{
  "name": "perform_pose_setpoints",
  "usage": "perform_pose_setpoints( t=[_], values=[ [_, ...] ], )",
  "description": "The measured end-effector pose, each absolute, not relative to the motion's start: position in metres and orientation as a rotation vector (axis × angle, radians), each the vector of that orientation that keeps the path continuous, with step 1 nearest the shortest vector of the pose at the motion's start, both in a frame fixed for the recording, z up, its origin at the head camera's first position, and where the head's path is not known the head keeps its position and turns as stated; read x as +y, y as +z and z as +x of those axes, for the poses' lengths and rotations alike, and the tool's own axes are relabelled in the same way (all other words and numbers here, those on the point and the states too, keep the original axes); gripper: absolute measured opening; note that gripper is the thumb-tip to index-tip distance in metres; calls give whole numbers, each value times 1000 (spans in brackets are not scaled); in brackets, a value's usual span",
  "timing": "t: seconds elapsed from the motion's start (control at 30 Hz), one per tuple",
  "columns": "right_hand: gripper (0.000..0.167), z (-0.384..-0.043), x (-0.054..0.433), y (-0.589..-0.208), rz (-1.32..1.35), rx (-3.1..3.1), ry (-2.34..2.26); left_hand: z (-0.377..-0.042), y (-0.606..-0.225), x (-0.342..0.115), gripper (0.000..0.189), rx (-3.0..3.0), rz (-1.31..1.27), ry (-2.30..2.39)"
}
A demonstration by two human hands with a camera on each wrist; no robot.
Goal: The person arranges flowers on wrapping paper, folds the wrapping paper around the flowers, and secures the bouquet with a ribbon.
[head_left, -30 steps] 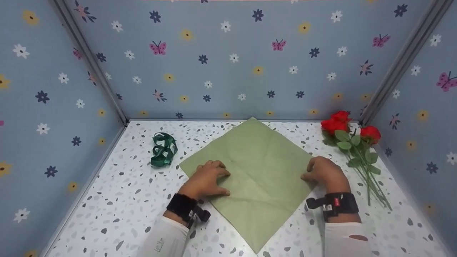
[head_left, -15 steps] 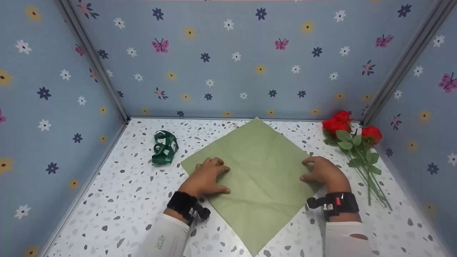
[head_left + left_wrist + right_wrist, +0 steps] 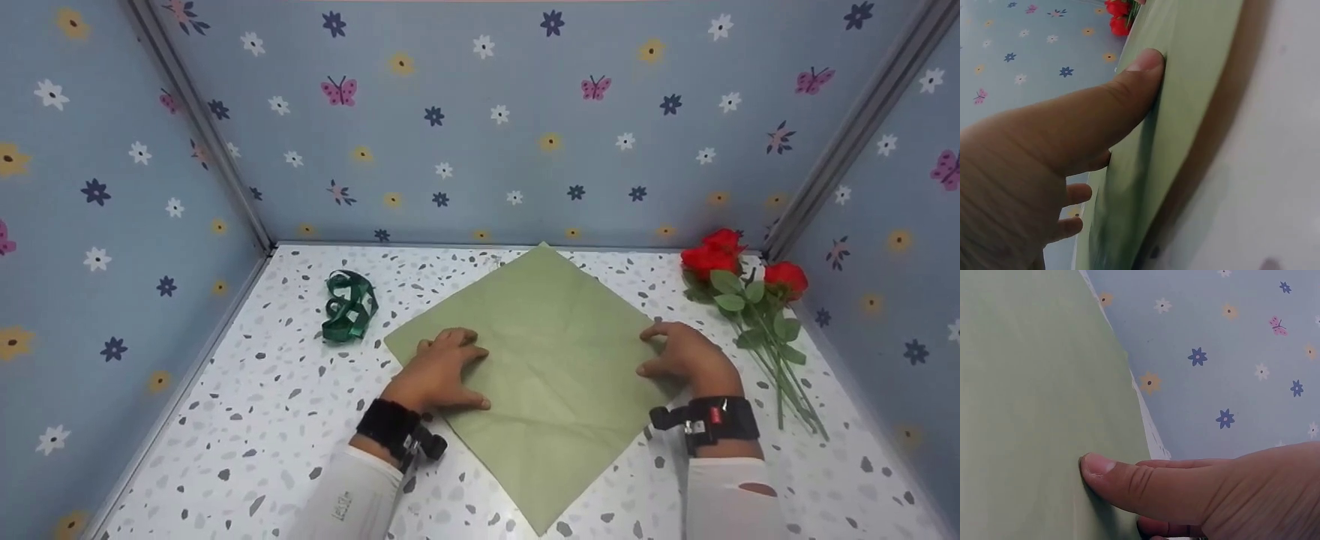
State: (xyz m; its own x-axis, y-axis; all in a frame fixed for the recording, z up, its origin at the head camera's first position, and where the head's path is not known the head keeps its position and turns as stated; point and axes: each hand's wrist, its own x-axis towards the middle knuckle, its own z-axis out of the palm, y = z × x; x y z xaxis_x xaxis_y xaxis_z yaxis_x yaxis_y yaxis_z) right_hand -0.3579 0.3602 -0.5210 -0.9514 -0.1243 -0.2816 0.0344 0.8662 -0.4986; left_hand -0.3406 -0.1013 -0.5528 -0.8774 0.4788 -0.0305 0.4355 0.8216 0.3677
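Note:
A square light-green sheet (image 3: 536, 322), faintly creased, lies on the tabletop with one corner toward the front. My left hand (image 3: 439, 375) rests on its left part, thumb and fingers spread apart. In the left wrist view the thumb (image 3: 1112, 95) touches the sheet, whose near edge lifts a little off the table. At the right corner my right hand (image 3: 694, 360) touches the sheet with its thumb and fingertips, a gap between them. The right wrist view has that thumb (image 3: 1129, 481) lying on the green surface; the other fingers are mostly hidden.
A loosely coiled dark green ribbon (image 3: 349, 306) lies left of the sheet. Several red roses (image 3: 712, 253) with long green stems lie at the right. Flower-patterned walls (image 3: 480, 150) stand behind and on both sides of the speckled white table (image 3: 247, 390).
Both hands stay nearly in place on the sheet. The right hand's fingers have opened slightly away from the thumb. The head view has shifted a little.

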Motion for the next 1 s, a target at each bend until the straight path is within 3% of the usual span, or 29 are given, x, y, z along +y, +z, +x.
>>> perform_pose_setpoints(
  t=[0.33, 0.6, 0.73, 1.0],
  values=[
    [49, -354, 395, -498, 70, 2854, -693, -340, -557, -98, 97, 2876, 725, 539],
    [56, -329, 462, -480, 465, 2857, -770, -338, -557, -102, 95, 2897, 735, 552],
    [52, -315, 490, -485, 610, 2852, -805, -338, -556, -101, 96, 2899, 735, 551],
    [64, -304, 514, -501, 773, 2676, -918, -340, -556, -100, 97, 2900, 714, 548]
  ],
)
